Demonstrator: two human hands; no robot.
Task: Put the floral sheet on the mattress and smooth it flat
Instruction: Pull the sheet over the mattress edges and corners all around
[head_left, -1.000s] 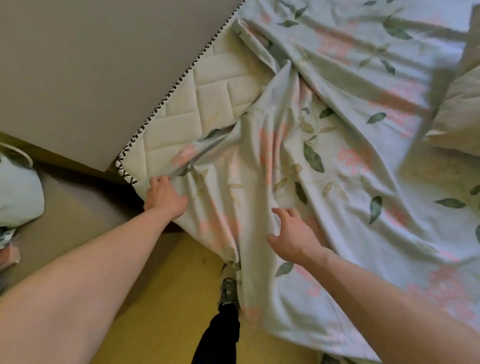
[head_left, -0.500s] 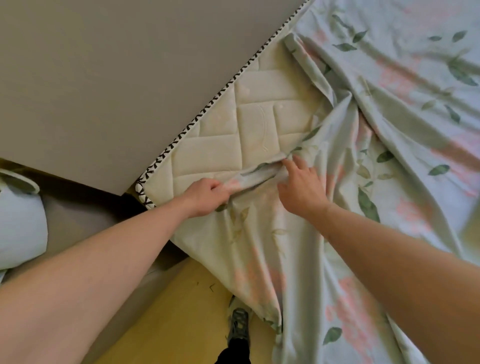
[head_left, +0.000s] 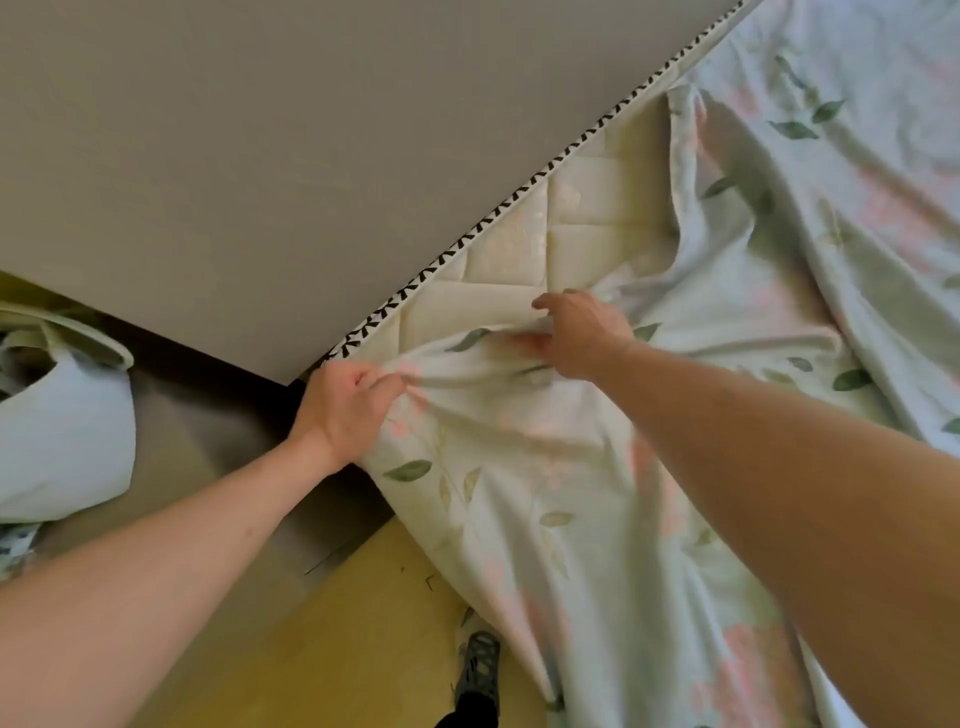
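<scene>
Both hands have carried the floral sheet (head_left: 649, 519) toward the mattress (head_left: 524, 260) corner; left hand (head_left: 345, 408) and right hand (head_left: 579, 332) fingers pinch its edge. Next: pull it over the bare quilting.

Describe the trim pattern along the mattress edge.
Black-and-white zigzag piping along the cream quilted mattress, head view.
</scene>
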